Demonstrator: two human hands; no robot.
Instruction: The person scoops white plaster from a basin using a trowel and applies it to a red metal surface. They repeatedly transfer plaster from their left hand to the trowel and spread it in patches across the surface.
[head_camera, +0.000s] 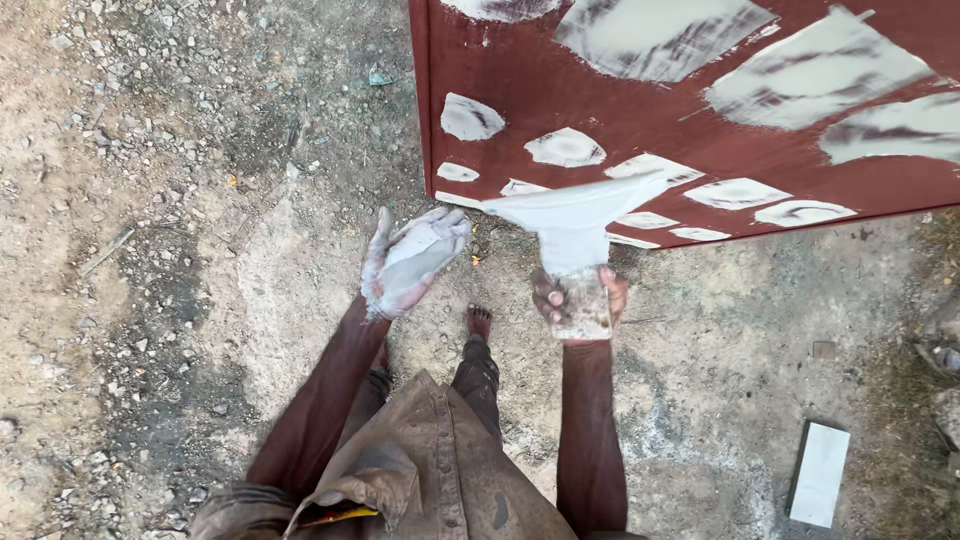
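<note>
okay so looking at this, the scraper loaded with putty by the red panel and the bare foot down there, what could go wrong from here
1. The right hand holds the wide scraper by its handle, blade loaded with pale putty; if it tilts, putty could slide off onto the dirt ground.
2. The left hand is coated in putty, so any grip it takes may be slippery.
3. The bare foot stands among loose stones just below the blade; a dropped scraper could strike it.

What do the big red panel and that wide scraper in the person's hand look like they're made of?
The red panel looks like painted sheet metal: thin folded edge, matte reddish-brown coat, dabbed with pale filler patches. The scraper seems a thin flat blade, probably metal, but grey-white putty hides its surface. The right hand grips its handle; the left hand is putty-smeared.
</note>
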